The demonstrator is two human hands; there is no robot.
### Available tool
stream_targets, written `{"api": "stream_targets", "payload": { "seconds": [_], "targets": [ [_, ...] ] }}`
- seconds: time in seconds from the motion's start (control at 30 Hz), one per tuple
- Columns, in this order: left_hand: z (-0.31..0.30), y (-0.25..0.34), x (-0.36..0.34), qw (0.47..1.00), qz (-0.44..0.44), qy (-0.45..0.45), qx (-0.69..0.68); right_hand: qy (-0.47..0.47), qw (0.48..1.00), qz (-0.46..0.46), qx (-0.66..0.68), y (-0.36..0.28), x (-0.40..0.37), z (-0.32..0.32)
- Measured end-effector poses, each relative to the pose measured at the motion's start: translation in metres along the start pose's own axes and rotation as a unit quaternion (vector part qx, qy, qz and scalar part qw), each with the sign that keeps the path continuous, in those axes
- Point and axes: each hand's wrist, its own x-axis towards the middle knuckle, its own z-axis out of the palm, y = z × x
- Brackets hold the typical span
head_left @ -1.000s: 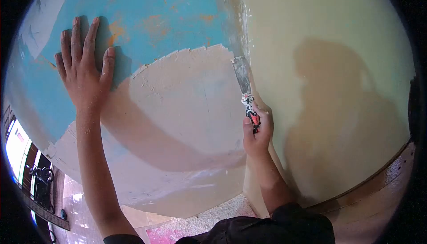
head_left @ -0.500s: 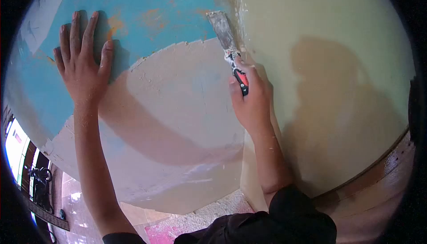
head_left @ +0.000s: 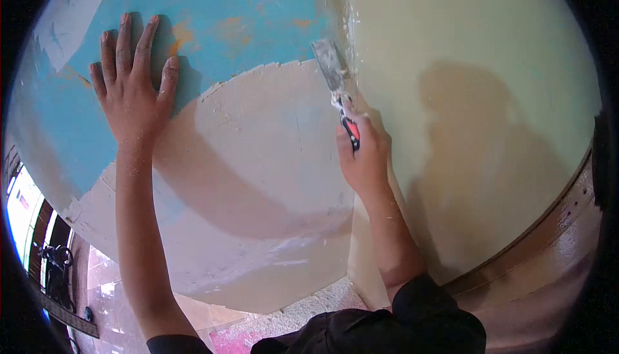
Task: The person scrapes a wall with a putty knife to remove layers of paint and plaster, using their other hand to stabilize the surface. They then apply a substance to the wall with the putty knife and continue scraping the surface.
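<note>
My right hand is closed round the black and red handle of a putty knife. The knife's blade is smeared with pale material and lies against the wall beside the inside corner. My left hand rests flat on the blue paint of the wall, fingers spread. Below the blue, a pale beige scraped area has a ragged upper edge running from near my left hand to the blade.
A light green wall meets the scraped one at the corner and carries my shadow. On the floor, a pink sheet lies under white debris. A doorway with a motorcycle shows at lower left.
The putty knife in my right hand has moved down along the corner. My left hand appears slightly farther right in view and still lies flat on the wall.
</note>
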Motion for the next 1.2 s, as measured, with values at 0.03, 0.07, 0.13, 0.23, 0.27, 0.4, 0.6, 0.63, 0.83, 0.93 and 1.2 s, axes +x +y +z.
{"api": "stream_targets", "payload": {
  "seconds": [0.03, 0.07, 0.13, 0.23, 0.27, 0.4, 0.6, 0.63, 0.83, 0.93, 1.2],
  "targets": [
    [-0.001, 0.0, 0.0, 1.0, 0.002, -0.001, -0.001, -0.009, 1.0, 0.011, 0.013, -0.011, 0.011, -0.004],
    [-0.001, 0.0, -0.001, 1.0, 0.001, -0.005, -0.001, -0.017, 0.999, 0.022, 0.025, -0.02, 0.017, -0.009],
    [-0.002, 0.0, -0.001, 1.0, 0.0, -0.005, -0.001, -0.034, 0.998, 0.057, 0.016, -0.022, 0.012, -0.012],
    [-0.007, 0.002, 0.001, 0.999, -0.013, -0.031, 0.01, 0.016, 0.999, -0.031, 0.036, 0.013, -0.029, 0.01],
    [-0.009, 0.003, 0.002, 0.998, -0.02, -0.049, 0.017, 0.009, 0.999, 0.0, 0.034, 0.021, -0.045, 0.018],
    [-0.01, 0.002, 0.002, 0.998, -0.024, -0.059, 0.018, 0.012, 0.999, 0.02, 0.039, 0.003, -0.024, 0.013],
    [-0.016, 0.003, 0.003, 0.996, -0.024, -0.077, 0.031, -0.033, 0.998, 0.058, -0.003, -0.033, 0.009, -0.015],
    [-0.016, 0.002, 0.003, 0.996, -0.025, -0.075, 0.03, -0.031, 0.998, 0.057, -0.005, -0.028, -0.003, -0.013],
    [-0.017, -0.002, 0.001, 0.998, 0.0, -0.061, -0.01, -0.017, 0.997, 0.069, -0.012, -0.019, -0.027, 0.002],
    [-0.019, -0.002, 0.001, 0.998, 0.001, -0.06, -0.006, -0.025, 0.998, 0.052, 0.0, -0.046, 0.008, -0.016],
    [-0.028, -0.022, -0.01, 0.996, 0.029, -0.087, -0.019, -0.03, 0.997, 0.075, -0.003, -0.04, -0.032, -0.005]
  ]
}}
